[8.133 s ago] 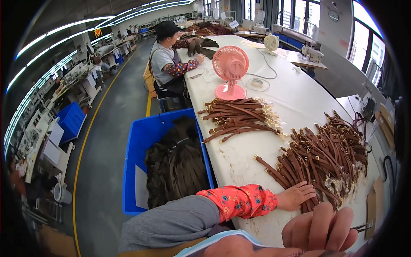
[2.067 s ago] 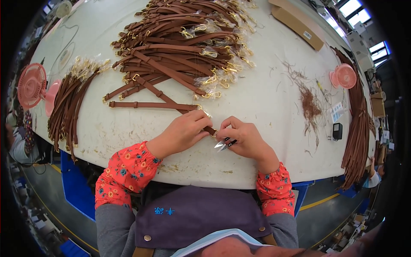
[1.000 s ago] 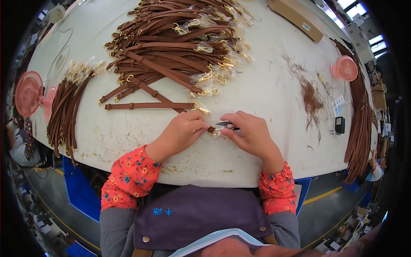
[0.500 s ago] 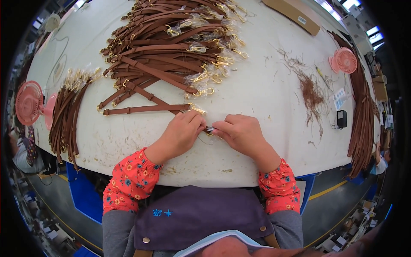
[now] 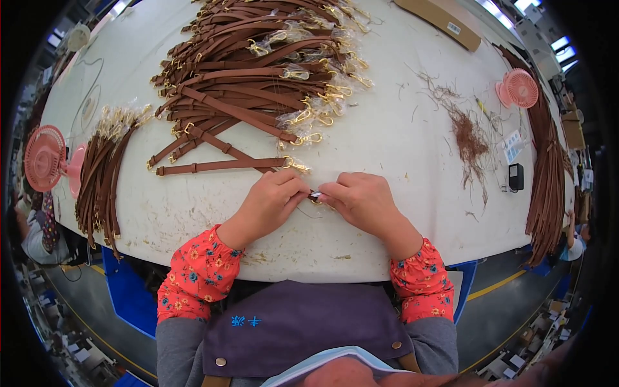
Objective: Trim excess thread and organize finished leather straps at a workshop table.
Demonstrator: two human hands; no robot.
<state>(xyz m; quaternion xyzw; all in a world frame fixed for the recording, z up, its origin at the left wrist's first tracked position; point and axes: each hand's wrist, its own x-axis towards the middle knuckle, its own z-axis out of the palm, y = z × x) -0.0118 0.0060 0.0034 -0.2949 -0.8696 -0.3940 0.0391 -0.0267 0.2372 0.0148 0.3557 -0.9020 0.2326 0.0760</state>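
Pinching a small metal fitting (image 5: 315, 195) between both hands at the near edge of the surface (image 5: 400, 142). Left hand (image 5: 271, 200) curled, fingertips closed on the fitting from its side; right hand (image 5: 361, 201) curled the same way, thumb and forefinger clamped on the other side. The fitting itself is mostly hidden by fingers, only a dark, glinting bit shows; cannot tell its exact shape.

Brown strap (image 5: 222, 166) lies flat just beyond the left hand, narrow leather-like band, matte, with a gold clasp (image 5: 295, 164) at the end nearest the hands. A second strap crosses it diagonally.

Further back: big strap pile (image 5: 258, 71), same brown bands laid loosely fanned, gold snap hooks at the ends, several wrapped in crinkled clear film. Smaller bundle (image 5: 103, 174) on the left, straps parallel, gold ends bunched at the top.

Surface is white, rounded, scuffed and speckled with debris. Brown thread scraps (image 5: 467, 132) sit in a fuzzy clump on the right, well apart from the hands. Small black block (image 5: 516, 176) beside them. Pink round fan (image 5: 520, 88) far right, another pink fan (image 5: 44, 157) at the left edge. Long hanging straps (image 5: 548, 174) drape over the right rim. Flat cardboard piece (image 5: 438, 22) at the top.

Sleeves are red floral fabric (image 5: 200, 274) over grey; dark purple apron (image 5: 303, 326) below.
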